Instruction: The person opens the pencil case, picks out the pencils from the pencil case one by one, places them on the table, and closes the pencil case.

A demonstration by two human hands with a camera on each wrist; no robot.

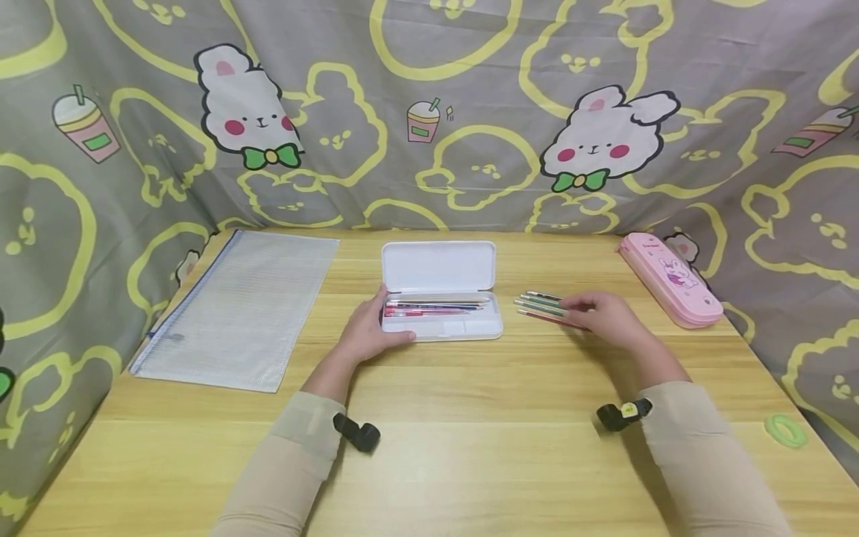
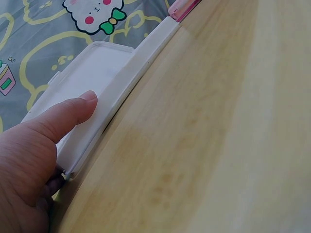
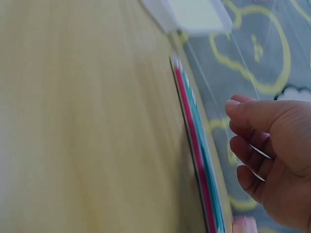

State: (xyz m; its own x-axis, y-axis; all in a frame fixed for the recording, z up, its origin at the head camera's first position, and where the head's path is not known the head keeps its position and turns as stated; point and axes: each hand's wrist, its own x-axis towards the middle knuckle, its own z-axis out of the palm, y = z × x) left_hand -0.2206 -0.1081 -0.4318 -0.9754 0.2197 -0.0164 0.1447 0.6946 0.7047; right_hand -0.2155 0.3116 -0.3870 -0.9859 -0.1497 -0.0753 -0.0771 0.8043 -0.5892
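cut-off sleeves [image 1: 278, 466], part-hidden left hand [image 1: 365, 328] clamped on white case [image 1: 439, 267], right hand [image 1: 604, 319] loosely curled near pencils [image 3: 197, 131]

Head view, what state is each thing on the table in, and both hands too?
Pencil box: open, lid raised.
Pencils inside: lying lengthwise.
Loose pencils: lying side by side, outside the box.
Pink case: closed.
Mesh bag: lying flat; zipped or not, can't tell.
Green ring: lying flat.
Left hand: gripping the box's left end.
Right hand: loosely curled by the loose pencils, holding nothing.
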